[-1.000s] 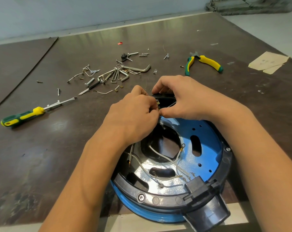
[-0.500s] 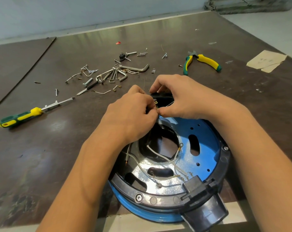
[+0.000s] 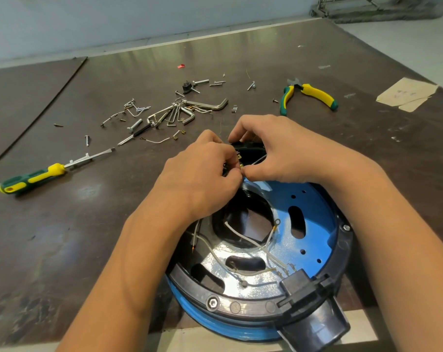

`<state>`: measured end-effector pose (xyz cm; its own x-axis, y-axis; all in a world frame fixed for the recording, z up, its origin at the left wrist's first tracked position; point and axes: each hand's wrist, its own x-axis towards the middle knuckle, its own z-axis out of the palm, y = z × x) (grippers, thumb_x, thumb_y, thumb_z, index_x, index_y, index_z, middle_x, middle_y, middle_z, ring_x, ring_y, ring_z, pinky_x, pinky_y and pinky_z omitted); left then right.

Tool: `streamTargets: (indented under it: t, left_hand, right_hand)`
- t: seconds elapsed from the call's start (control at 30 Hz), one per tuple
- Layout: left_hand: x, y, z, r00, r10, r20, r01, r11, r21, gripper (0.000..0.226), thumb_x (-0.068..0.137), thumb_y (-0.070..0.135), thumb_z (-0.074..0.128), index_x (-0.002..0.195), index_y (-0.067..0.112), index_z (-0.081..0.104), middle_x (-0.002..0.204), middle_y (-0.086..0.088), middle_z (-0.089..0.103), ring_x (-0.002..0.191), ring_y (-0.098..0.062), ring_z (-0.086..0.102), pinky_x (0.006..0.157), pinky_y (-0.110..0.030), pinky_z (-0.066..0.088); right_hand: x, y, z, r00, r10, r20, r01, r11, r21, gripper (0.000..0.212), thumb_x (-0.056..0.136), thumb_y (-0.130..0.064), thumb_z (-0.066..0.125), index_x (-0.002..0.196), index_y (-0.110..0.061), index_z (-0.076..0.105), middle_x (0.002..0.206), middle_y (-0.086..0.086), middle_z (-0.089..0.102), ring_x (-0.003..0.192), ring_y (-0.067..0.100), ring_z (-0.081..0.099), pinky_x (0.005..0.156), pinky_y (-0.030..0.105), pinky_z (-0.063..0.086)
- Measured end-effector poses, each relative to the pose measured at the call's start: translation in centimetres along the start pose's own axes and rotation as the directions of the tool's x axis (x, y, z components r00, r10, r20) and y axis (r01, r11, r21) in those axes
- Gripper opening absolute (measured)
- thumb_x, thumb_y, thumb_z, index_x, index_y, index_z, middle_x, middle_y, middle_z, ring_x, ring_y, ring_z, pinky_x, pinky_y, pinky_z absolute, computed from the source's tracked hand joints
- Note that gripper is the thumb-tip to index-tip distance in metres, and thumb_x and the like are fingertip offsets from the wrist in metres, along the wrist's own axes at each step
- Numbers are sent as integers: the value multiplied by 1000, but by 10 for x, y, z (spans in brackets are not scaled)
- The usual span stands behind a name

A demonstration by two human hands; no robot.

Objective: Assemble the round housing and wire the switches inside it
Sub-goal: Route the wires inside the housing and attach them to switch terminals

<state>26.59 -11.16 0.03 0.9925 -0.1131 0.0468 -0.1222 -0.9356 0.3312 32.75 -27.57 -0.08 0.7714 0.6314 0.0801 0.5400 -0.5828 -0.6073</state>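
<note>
The left hand (image 3: 200, 179) and right hand (image 3: 286, 151) cover the far rim of the housing (image 3: 314, 224). The right hand curls over the switch (image 3: 249, 148), hiding most of it. What the left hand pinches cannot be determined. At the near edge of the bench (image 3: 88, 224), the black fitting (image 3: 314, 323) is cut off.

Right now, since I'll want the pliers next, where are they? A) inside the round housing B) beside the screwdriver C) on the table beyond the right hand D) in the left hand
C: the pliers lie on the table past the right hand, touched by neither hand.
</note>
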Motion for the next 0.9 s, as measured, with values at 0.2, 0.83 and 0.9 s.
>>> streamTargets:
  t: [0.2,0.83,0.9]
  left_hand:
    - [-1,1,0,1000,-5,-7,5,1000,-5,9,89,43,55,82,37,57,112,11,47,97,-21,54,74,-37,44]
    - [-1,4,-4,1000,-14,-4,14,999,-41,12,90,39,59,80,35,59,116,8,51,103,-20,55,86,-46,50]
    - [-1,3,-4,1000,-1,-16,0,998,-60,16,89,36,62,75,33,57,111,7,53,100,-21,56,86,-46,50]
  right_hand:
    - [1,1,0,1000,-4,10,4,1000,8,48,74,-27,80,115,-33,56,109,-9,59,100,8,60,84,28,53]
    - [2,3,1,1000,6,-6,-6,1000,2,46,77,-29,80,114,-35,55,111,-10,58,103,9,60,85,25,53]
    - [2,3,2,1000,7,-10,-7,1000,-13,47,77,-30,80,118,-32,57,113,-9,60,104,9,60,88,28,54]
